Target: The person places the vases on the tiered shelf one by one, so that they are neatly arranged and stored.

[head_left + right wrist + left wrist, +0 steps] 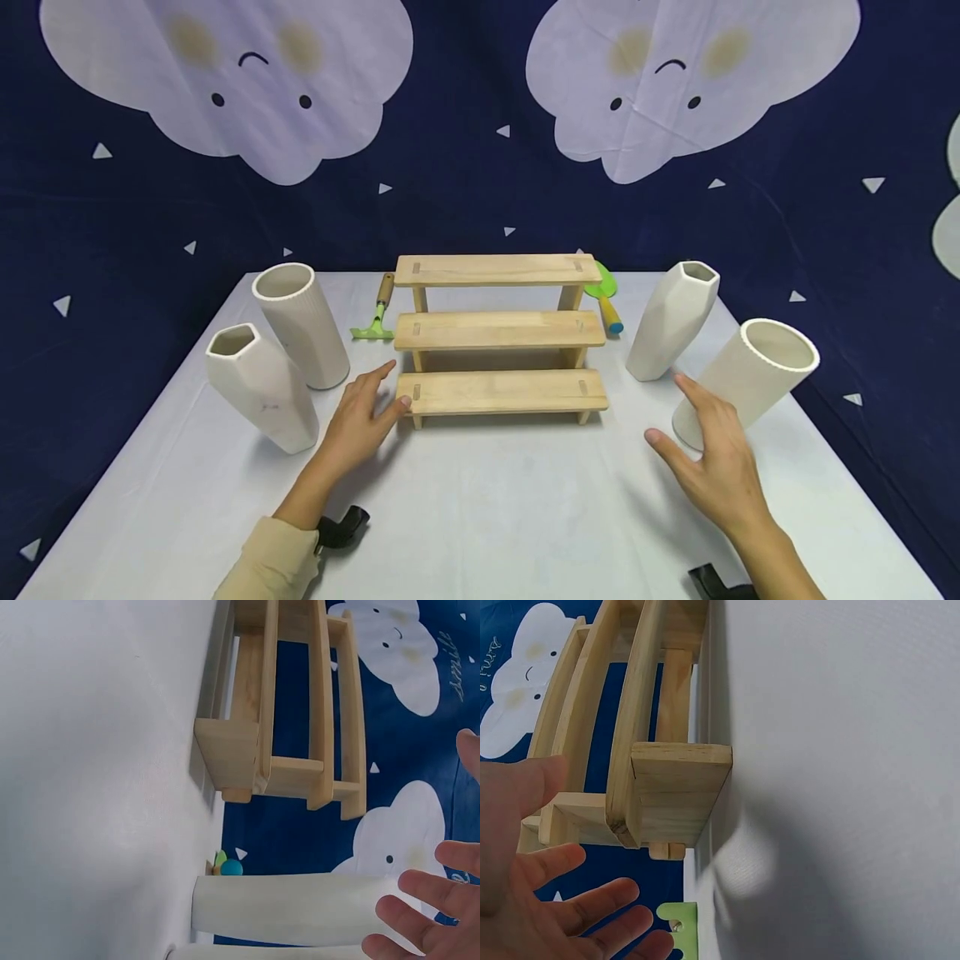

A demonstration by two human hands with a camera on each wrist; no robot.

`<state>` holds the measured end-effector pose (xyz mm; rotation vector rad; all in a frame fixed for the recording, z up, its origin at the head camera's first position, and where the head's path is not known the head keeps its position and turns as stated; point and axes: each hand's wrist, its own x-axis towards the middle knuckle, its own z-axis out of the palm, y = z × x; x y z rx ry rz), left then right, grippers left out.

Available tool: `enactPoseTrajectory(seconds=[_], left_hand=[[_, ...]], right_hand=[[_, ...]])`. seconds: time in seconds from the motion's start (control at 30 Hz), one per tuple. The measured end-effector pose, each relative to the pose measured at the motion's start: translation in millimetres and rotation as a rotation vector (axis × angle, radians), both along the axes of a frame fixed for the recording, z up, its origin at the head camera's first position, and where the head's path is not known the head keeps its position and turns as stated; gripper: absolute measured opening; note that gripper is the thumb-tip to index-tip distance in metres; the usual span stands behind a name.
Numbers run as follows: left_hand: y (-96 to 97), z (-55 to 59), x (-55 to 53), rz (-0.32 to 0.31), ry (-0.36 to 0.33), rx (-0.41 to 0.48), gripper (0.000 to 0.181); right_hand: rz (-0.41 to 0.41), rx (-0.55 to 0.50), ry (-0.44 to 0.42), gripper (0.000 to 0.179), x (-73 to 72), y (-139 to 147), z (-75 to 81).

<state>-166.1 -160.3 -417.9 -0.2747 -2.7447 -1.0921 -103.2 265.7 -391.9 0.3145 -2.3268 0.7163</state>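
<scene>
A three-step wooden stand [501, 392] occupies the middle of the table. My left hand [356, 429] hovers at its left end, fingers spread and thumb overlapping the lowest step in the head view; the left wrist view shows nothing in its grasp. To the right, my right hand [712, 467] has fingers extended and thumb apart, in front of a white round vase [757, 375] with a beaded rim. Behind that vase stands a white faceted vase [671, 323]. On the left are a ribbed white vase [309, 333] and another faceted white vase [262, 390].
A small green rake [377, 321] with a wooden handle lies left of the stand. Partly behind its right side is a green trowel [607, 292] with a yellow handle. White cloth covers the table [480, 517]; a dark blue cloud-patterned curtain [465, 183] hangs behind.
</scene>
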Motion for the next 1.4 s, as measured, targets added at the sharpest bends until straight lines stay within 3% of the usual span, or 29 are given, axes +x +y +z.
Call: enactPoseTrajectory(seconds=[0.6, 0.87, 1.4], left_hand=[[-0.7, -6.8, -14.3, -0.067, -0.099, 0.149, 0.059], [-0.6, -8.7, -18.4, -0.084, -0.189, 0.199, 0.059], [-7.0, -17.7, -21.9, -0.14, -0.257, 0.293, 0.055]], right_hand=[[-0.085, -0.128, 0.01, 0.068, 13.6, 17, -3.4], [-0.09, -0.166, 0.08, 0.059, 16.3, 26, -6.2], [-0.162, -0.247, 0.128, 0.051, 17.5, 39, -8.0]])
